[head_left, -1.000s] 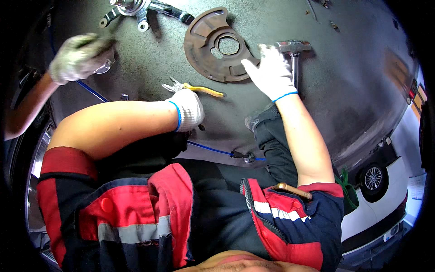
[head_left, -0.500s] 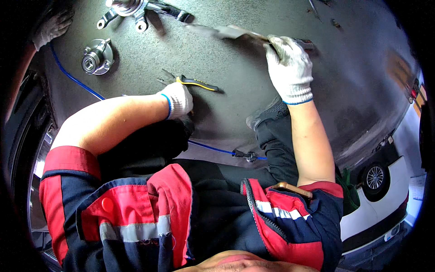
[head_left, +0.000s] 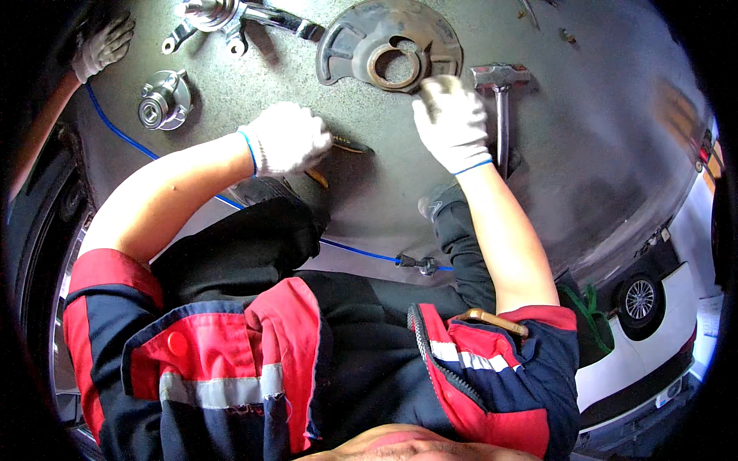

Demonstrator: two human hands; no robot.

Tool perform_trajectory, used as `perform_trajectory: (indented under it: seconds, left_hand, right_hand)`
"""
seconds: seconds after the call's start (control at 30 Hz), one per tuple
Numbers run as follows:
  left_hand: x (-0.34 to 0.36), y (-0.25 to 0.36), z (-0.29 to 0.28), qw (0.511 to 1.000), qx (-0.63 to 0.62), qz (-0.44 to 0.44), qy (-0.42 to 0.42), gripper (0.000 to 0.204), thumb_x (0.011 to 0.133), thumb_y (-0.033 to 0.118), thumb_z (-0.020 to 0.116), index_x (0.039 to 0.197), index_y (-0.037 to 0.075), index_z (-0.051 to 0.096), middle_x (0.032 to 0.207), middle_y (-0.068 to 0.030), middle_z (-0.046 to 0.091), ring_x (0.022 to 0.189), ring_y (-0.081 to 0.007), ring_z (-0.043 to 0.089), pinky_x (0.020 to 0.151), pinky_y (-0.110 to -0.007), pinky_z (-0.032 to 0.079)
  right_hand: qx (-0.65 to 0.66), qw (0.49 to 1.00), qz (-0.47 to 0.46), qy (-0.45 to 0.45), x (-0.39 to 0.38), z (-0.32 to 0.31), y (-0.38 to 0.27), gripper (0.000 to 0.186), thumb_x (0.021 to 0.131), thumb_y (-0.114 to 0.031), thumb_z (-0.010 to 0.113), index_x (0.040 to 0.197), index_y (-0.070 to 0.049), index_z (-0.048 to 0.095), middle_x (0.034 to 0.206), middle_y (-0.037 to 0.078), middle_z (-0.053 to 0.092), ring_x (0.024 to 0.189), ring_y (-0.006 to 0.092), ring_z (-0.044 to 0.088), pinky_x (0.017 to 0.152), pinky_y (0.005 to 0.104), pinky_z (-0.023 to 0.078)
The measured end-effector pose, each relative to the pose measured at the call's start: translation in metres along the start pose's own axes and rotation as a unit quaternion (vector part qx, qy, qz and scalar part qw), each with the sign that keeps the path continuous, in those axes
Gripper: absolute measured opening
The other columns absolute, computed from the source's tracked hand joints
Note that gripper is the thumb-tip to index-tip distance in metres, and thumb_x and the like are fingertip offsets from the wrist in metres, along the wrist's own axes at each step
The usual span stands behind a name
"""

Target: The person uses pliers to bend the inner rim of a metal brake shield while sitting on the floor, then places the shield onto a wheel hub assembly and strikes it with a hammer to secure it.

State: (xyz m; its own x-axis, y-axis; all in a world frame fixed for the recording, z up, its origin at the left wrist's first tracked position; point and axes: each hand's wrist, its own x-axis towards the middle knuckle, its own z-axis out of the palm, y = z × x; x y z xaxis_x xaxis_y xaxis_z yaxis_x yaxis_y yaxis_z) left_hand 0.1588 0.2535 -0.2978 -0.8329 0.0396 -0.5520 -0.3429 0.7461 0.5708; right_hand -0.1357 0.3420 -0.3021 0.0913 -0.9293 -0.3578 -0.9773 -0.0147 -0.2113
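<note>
My left gloved hand (head_left: pixel 292 138) has curled fingers over the pliers, whose dark handle (head_left: pixel 351 145) shows beside it; an orange handle (head_left: pixel 317 177) pokes out below. What it grips is hidden. My right gloved hand (head_left: pixel 450 127), blurred at the fingers, is at the lower edge of a curved metal shield (head_left: pixel 342 50) with a round ring at its opening. A steel hammer (head_left: pixel 501 111) lies just right of that hand. A shiny hub (head_left: pixel 164 101) stands at left, below a steering knuckle (head_left: pixel 215 14).
A co-worker's gloved hand (head_left: pixel 104 48) is at the upper left. A blue hose (head_left: pixel 127 137) runs across the grey work surface (head_left: pixel 584 154) and near my bent legs (head_left: pixel 231 246). A white car with a dark wheel (head_left: pixel 638 303) is at the right.
The shield has turned over and now lies higher up. My left hand moved up onto the pliers; my right hand shifted left from the hammer. The co-worker's hand left the hub and withdrew leftward.
</note>
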Motion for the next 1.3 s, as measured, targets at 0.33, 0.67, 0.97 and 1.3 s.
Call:
perform_trajectory:
  seconds: [0.33,0.67,0.97,1.3]
  left_hand:
    - [0.025,-0.008,0.005,0.965,0.16,-0.101,0.182,0.064,0.088,0.034,0.068,0.14,-0.001,0.055,0.152,-0.0227,0.047,0.141,-0.0403,0.045,0.114,-0.051,0.039]
    - [0.034,-0.006,-0.003,0.968,0.214,-0.123,0.042,0.06,0.096,0.026,0.053,0.148,-0.003,0.048,0.155,-0.0251,0.046,0.146,-0.0393,0.04,0.117,-0.05,0.035]
    - [0.03,-0.028,0.005,0.976,0.165,-0.078,0.12,0.052,0.096,0.017,0.05,0.144,-0.004,0.051,0.154,-0.0249,0.046,0.137,-0.0401,0.051,0.105,-0.043,0.051]
    - [0.032,-0.03,0.006,0.979,0.162,-0.058,0.106,0.048,0.093,0.019,0.051,0.134,-0.003,0.062,0.156,-0.0196,0.048,0.143,-0.0333,0.047,0.101,-0.042,0.049]
  right_hand:
    - [0.067,0.908,0.403,-0.092,0.012,0.007,0.095,0.047,0.086,-0.029,0.064,0.122,0.001,0.062,0.112,0.028,0.07,0.104,0.0408,0.067,0.1,0.0471,0.052]
    - [0.228,0.92,0.31,-0.066,-0.005,-0.003,0.087,0.038,0.089,-0.031,0.073,0.108,0.001,0.069,0.089,0.011,0.07,0.078,0.0204,0.067,0.075,0.0331,0.053]
    - [0.25,0.951,0.181,-0.021,0.013,-0.041,0.003,0.05,0.095,-0.04,0.067,0.123,0.001,0.064,0.114,0.029,0.069,0.111,0.0424,0.067,0.096,0.0465,0.054]
    - [0.221,0.94,0.257,-0.025,0.011,-0.03,-0.021,0.047,0.098,-0.039,0.063,0.115,0.005,0.066,0.107,0.029,0.069,0.103,0.0435,0.068,0.092,0.0489,0.054]
